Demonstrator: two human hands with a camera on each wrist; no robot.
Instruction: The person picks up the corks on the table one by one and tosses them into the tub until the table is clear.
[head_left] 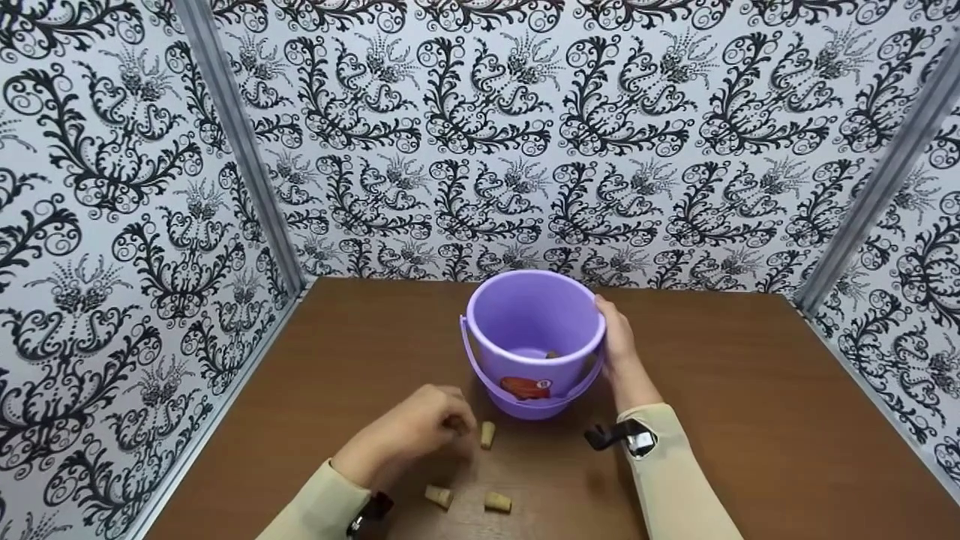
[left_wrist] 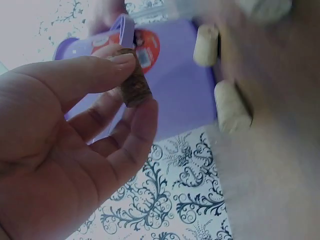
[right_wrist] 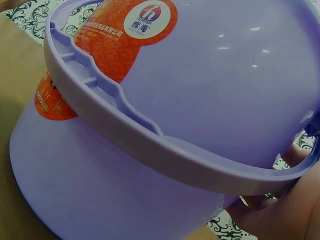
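Note:
A purple bucket (head_left: pixel 525 311) stands tilted toward me on the table, its handle (head_left: pixel 469 352) hanging down in front over a red label. My right hand (head_left: pixel 619 341) grips it at the right side near the rim; in the right wrist view part of that hand (right_wrist: pixel 292 210) shows behind the handle. My left hand (head_left: pixel 420 427) is in front of the bucket to the left. The left wrist view shows it pinching a brown cork (left_wrist: pixel 134 82) between thumb and fingertips. Inside the bucket, a small brown piece (head_left: pixel 552 355) lies at the bottom.
Three corks lie on the wooden table (head_left: pixel 360 337): one cork (head_left: pixel 487 435) just in front of the bucket, another cork (head_left: pixel 439 496) beneath my left forearm's side, and a third cork (head_left: pixel 498 502) nearer me. Patterned wall panels (head_left: pixel 487 150) enclose the back and sides.

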